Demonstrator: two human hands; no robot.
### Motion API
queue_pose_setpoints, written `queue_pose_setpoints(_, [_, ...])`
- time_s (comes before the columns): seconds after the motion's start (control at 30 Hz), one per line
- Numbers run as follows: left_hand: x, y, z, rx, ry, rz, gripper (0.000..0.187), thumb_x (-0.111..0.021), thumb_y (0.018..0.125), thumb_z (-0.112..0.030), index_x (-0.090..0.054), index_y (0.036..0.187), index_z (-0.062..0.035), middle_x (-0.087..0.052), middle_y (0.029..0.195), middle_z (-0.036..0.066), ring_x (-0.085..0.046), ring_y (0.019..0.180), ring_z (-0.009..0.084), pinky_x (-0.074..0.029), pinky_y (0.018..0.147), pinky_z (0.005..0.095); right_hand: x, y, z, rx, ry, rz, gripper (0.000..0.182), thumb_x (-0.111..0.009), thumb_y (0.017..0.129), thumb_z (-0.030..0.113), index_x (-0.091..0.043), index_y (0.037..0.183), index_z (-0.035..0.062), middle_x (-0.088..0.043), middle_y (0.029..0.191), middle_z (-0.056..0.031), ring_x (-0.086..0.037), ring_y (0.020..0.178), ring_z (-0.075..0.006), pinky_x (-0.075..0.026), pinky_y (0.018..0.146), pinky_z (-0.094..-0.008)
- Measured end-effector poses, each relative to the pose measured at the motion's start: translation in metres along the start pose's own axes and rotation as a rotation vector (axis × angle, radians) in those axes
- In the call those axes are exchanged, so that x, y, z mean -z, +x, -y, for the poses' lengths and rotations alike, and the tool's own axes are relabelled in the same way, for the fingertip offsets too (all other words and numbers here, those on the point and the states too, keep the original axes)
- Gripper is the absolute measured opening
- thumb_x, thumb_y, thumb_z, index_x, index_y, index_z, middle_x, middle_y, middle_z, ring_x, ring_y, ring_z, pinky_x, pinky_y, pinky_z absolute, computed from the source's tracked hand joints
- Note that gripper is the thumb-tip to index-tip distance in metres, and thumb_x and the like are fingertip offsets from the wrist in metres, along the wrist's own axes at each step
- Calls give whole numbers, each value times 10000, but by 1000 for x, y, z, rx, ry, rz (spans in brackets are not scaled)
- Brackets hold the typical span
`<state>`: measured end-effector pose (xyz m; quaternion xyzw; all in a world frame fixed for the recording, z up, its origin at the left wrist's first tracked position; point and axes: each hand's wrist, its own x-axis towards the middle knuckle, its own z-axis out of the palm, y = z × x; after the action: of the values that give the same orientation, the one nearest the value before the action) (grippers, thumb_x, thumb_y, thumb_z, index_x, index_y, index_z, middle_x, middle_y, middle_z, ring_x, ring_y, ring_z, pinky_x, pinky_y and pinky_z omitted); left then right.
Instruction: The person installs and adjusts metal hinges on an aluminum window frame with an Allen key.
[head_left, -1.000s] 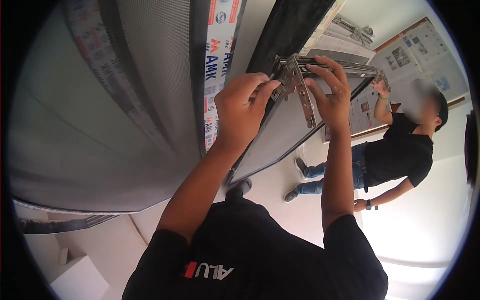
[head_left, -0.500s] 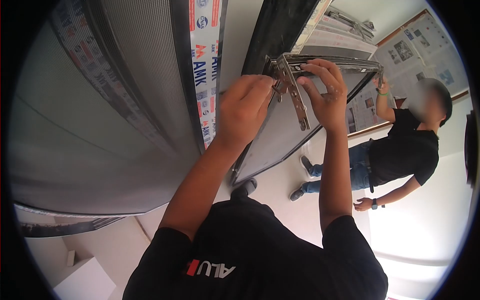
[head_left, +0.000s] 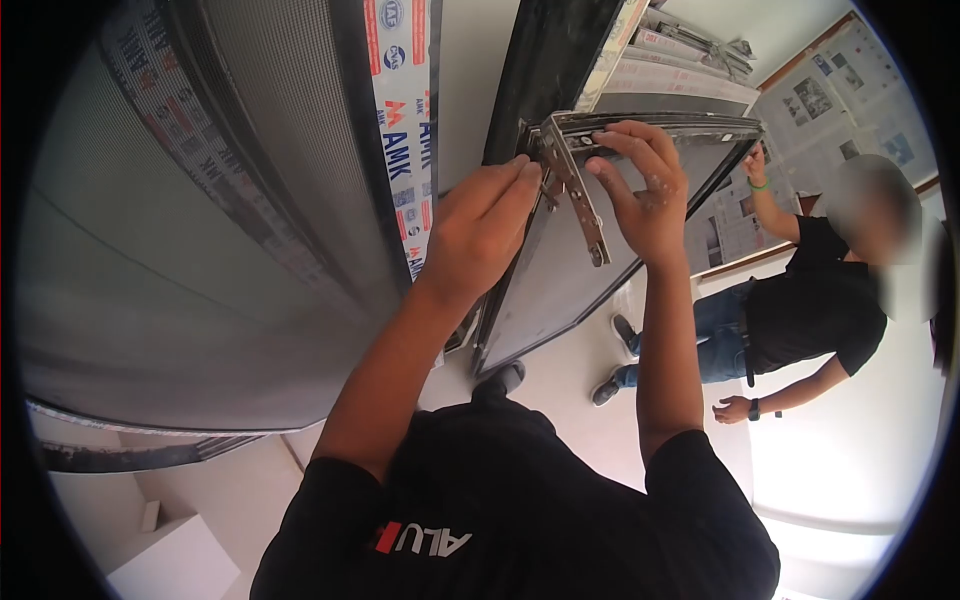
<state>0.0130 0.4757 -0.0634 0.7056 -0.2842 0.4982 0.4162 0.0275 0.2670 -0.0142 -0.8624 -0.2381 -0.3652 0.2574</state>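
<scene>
At the near upper corner of a dark-edged framed panel, in the head view, a perforated metal bracket is seen hanging aslant beside the top rail. The fingertips of the left hand are placed at the corner, close by the bracket; whether anything is clamped between them cannot be told. The thumb and fingers of the right hand are held apart by the rail, with nothing seen enclosed; contact is not clearly resolved.

Risk, as judged: the bracket could be swung or dropped by a slip at the corner, since no support is seen under its lower end. Skin could be nipped if the bracket were folded toward the rail. The panel could be twisted if its far end, where the raised hand of a co-worker is placed, were shifted unevenly.

Surface and room: a pale floor is seen below the panel. At left, a mesh panel is edged by printed film. Newsprint sheets are mounted beyond the co-worker. A white block is noted at lower left.
</scene>
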Motion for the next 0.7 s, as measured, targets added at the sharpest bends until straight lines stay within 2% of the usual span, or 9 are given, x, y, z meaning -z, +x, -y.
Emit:
queue_pose_setpoints(0.1, [-3,-3,7,-78,-22,1,193,-778,805,88,-739,991,52,-741,910,168,-750,810,267,-618,698,326,-1,-1,0,-10,-4,-8,293,-874,764,158,-771,1035,114,-697,1096,-43,-625,1044,-263,-486,914,-390])
queue_pose_setpoints(0.33, [5,5,7,-88,-11,65,202,-779,791,86,-741,986,50,-741,920,168,-747,808,266,-620,707,328,-1,-1,-2,5,11,-25,285,-871,764,158,-770,1026,113,-699,1071,-43,-631,1016,-259,-471,928,-390])
queue_pose_setpoints(0.4, [10,10,11,-157,23,174,200,-773,796,80,-741,991,48,-745,943,165,-748,810,269,-619,707,331,0,-1,-4,10,11,-30,282,-870,766,162,-770,1025,114,-699,1066,-41,-632,1012,-258,-469,929,-389])
queue_pose_setpoints(0.53, [19,15,14,-171,-17,258,229,-764,802,77,-738,1028,45,-748,961,161,-746,815,271,-617,698,336,0,-5,-2,12,-3,-34,283,-868,767,171,-767,1026,115,-695,1053,-40,-629,999,-257,-465,933,-392])
queue_pose_setpoints(0.7, [18,15,13,-156,-24,258,303,-826,800,-45,-730,1069,55,-749,969,159,-740,815,268,-609,684,338,0,-3,-3,43,-8,-57,286,-868,766,172,-763,1026,119,-693,1035,-43,-627,985,-260,-456,938,-397])
